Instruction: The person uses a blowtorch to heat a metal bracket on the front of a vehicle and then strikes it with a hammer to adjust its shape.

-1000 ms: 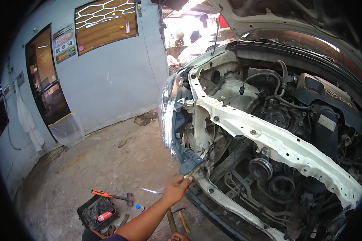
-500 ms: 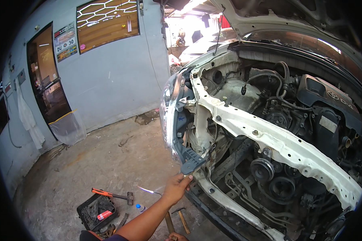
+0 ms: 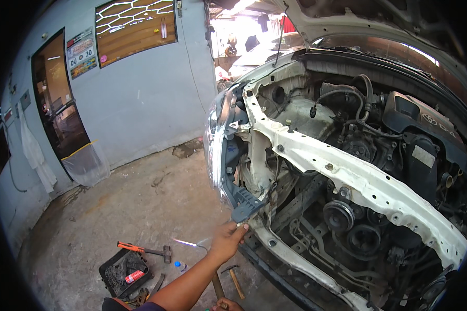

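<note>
A headlight (image 3: 211,140) with a clear lens and dark grey plastic housing sits at the front corner of a white car. From its lower end sticks out a ribbed grey mounting bracket (image 3: 247,207). My left hand (image 3: 228,242) is closed on the tip of that bracket, thumb on top. At the bottom edge, partly cut off, my right hand (image 3: 227,305) grips the brass-coloured stem of a gas torch (image 3: 217,286). The stem passes behind my left forearm. Its thin curved nozzle comes out on the left, with a whitish-purple flame (image 3: 184,242) burning there.
A black crate (image 3: 109,280) on the concrete floor holds a red can (image 3: 134,277); an orange-handled hammer (image 3: 142,250) lies across it. Another hammer (image 3: 235,282) and a blue-capped bottle (image 3: 180,266) are near my arm. The white crossmember (image 3: 342,166) spans the bare engine bay under the raised hood (image 3: 379,26).
The torch flame has shifted slightly left and looks a little brighter. My left hand keeps its hold on the bracket. The whole view has moved slightly.
</note>
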Action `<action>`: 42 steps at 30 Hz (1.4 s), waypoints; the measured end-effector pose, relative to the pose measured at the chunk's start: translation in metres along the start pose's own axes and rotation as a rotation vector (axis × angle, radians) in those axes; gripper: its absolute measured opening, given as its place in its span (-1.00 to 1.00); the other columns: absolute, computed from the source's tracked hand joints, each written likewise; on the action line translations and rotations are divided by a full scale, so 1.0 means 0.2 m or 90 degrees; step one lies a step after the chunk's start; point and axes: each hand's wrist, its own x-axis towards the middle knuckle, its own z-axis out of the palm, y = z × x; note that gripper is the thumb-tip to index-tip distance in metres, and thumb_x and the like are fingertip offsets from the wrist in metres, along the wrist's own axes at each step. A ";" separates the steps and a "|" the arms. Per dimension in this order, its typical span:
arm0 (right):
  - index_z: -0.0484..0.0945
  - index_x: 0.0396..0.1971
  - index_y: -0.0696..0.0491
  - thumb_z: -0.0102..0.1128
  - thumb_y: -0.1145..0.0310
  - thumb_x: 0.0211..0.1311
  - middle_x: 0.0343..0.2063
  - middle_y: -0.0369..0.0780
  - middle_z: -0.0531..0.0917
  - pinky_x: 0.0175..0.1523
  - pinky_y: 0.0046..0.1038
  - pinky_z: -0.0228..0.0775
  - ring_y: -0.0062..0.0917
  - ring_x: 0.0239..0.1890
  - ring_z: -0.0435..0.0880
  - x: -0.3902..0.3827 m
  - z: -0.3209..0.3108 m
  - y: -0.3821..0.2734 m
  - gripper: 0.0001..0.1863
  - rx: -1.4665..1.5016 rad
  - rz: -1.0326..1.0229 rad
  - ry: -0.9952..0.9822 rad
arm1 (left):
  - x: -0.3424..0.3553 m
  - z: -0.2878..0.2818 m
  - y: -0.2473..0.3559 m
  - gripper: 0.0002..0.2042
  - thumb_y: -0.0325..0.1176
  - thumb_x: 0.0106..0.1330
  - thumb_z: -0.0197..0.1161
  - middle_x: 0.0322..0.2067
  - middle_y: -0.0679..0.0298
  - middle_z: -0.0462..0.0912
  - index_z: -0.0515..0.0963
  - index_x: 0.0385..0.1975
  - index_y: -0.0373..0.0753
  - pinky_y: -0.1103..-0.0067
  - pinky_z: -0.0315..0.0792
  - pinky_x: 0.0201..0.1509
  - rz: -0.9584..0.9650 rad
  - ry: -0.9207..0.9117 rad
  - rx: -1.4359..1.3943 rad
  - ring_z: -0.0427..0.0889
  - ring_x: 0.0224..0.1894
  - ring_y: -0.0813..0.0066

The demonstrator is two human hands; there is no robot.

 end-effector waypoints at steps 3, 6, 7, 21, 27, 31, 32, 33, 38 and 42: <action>0.49 -0.30 -0.05 0.12 0.43 0.39 -0.60 -0.37 0.53 -0.53 -0.53 0.37 -0.66 -0.64 0.50 -0.01 0.01 -0.02 -0.96 0.055 -0.048 -0.042 | -0.01 -0.01 0.00 -0.83 -0.36 0.49 0.32 -0.45 0.42 0.64 0.72 -0.15 -0.35 0.64 0.43 -0.37 -0.002 0.005 0.008 0.51 -0.47 0.68; 0.49 -0.30 -0.03 0.11 0.45 0.38 -0.59 -0.36 0.54 -0.52 -0.52 0.39 -0.64 -0.64 0.51 -0.03 0.01 -0.07 -0.96 0.032 -0.013 -0.034 | -0.01 -0.01 -0.01 -0.83 -0.35 0.49 0.32 -0.45 0.42 0.64 0.71 -0.17 -0.35 0.63 0.43 -0.37 -0.014 0.013 0.014 0.52 -0.47 0.68; 0.50 -0.31 -0.02 0.11 0.46 0.38 -0.59 -0.36 0.54 -0.52 -0.51 0.38 -0.64 -0.64 0.51 -0.03 0.02 -0.04 -0.96 0.029 -0.031 -0.033 | 0.00 -0.02 -0.01 -0.83 -0.35 0.49 0.32 -0.46 0.41 0.63 0.71 -0.19 -0.35 0.63 0.43 -0.37 -0.016 0.014 0.027 0.52 -0.47 0.67; 0.50 -0.21 0.03 0.31 0.20 0.45 -0.57 -0.30 0.59 -0.49 -0.48 0.52 -0.62 -0.60 0.65 -0.04 -0.04 -0.10 -0.76 -0.088 0.025 -0.078 | 0.00 -0.01 0.03 -0.80 -0.31 0.51 0.30 -0.47 0.41 0.61 0.67 -0.28 -0.33 0.62 0.39 -0.36 0.021 -0.002 -0.024 0.50 -0.49 0.64; 0.49 -0.26 0.04 0.33 0.16 0.44 -0.56 -0.35 0.55 -0.48 -0.48 0.48 -0.66 -0.61 0.59 -0.11 -0.03 -0.12 -0.72 -0.078 0.017 -0.067 | 0.00 -0.03 0.05 -0.78 -0.28 0.53 0.27 -0.44 0.40 0.62 0.70 -0.18 -0.33 0.63 0.38 -0.36 0.034 -0.002 0.024 0.46 -0.48 0.65; 0.49 -0.26 0.04 0.34 0.16 0.43 -0.58 -0.36 0.53 -0.48 -0.48 0.47 -0.66 -0.61 0.57 -0.15 -0.02 -0.13 -0.72 -0.076 -0.002 -0.039 | 0.00 -0.01 0.06 -0.83 -0.34 0.51 0.27 -0.49 0.43 0.51 0.64 -0.26 -0.31 0.59 0.37 -0.37 0.017 0.011 0.001 0.40 -0.49 0.65; 0.49 -0.27 0.04 0.34 0.16 0.43 -0.58 -0.36 0.53 -0.48 -0.48 0.47 -0.66 -0.61 0.57 -0.16 -0.02 -0.13 -0.72 -0.075 -0.008 -0.037 | 0.00 0.00 0.06 -0.84 -0.35 0.51 0.27 -0.49 0.43 0.51 0.65 -0.24 -0.31 0.59 0.38 -0.37 0.020 0.009 -0.005 0.40 -0.48 0.65; 0.49 -0.27 0.04 0.34 0.16 0.43 -0.58 -0.36 0.53 -0.48 -0.49 0.46 -0.66 -0.61 0.57 -0.16 -0.02 -0.14 -0.72 -0.075 -0.013 -0.036 | 0.00 0.01 0.06 -0.84 -0.35 0.51 0.26 -0.49 0.43 0.51 0.65 -0.22 -0.32 0.59 0.38 -0.37 0.023 0.007 -0.011 0.40 -0.48 0.65; 0.49 -0.29 0.04 0.34 0.17 0.44 -0.58 -0.36 0.53 -0.49 -0.49 0.45 -0.66 -0.61 0.57 -0.20 -0.02 -0.18 -0.72 -0.081 -0.015 -0.018 | 0.00 -0.02 0.05 -0.85 -0.38 0.51 0.25 -0.47 0.43 0.53 0.67 -0.13 -0.33 0.58 0.39 -0.35 0.016 -0.002 0.011 0.41 -0.47 0.65; 0.48 -0.30 0.03 0.34 0.19 0.44 -0.59 -0.37 0.53 -0.50 -0.49 0.44 -0.67 -0.62 0.56 -0.21 -0.02 -0.14 -0.73 -0.080 -0.018 -0.015 | 0.00 0.00 0.09 -0.85 -0.39 0.50 0.26 -0.46 0.42 0.54 0.67 -0.13 -0.33 0.58 0.40 -0.34 0.019 -0.007 -0.011 0.42 -0.47 0.65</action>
